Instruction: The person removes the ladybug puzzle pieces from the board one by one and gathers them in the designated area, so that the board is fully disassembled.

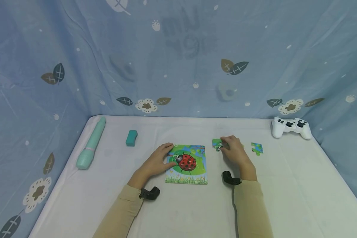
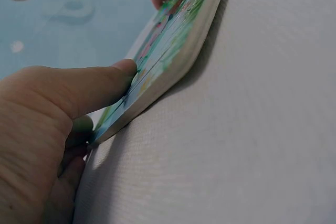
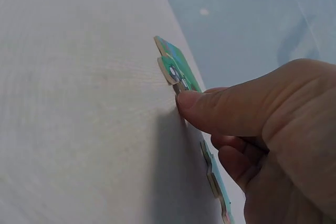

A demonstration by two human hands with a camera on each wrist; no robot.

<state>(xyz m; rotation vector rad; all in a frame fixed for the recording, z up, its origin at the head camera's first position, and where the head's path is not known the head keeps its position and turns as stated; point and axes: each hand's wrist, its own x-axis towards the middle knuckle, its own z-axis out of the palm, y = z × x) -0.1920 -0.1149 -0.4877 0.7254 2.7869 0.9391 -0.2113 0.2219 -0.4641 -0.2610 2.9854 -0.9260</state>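
A square ladybug puzzle (image 1: 186,163) lies face up on the white table. My left hand (image 1: 157,160) holds its left side, with the thumb (image 2: 113,82) on the picture and the other fingers at the edge. To the right of the puzzle, my right hand (image 1: 235,151) pinches a loose green puzzle piece (image 1: 216,143) near the table surface. Cartoon eyes show on that piece (image 3: 176,69) in the right wrist view, while the fingers cover part of it. Another loose piece (image 1: 257,148), blue and green, lies to the right of this hand.
On the left are a mint-green wand-shaped object (image 1: 91,143) and a teal block (image 1: 131,138) with a curved notch. A white game controller (image 1: 291,128) sits at the back right corner. Blue patterned cloth (image 1: 190,59) rises behind the table (image 1: 190,211).
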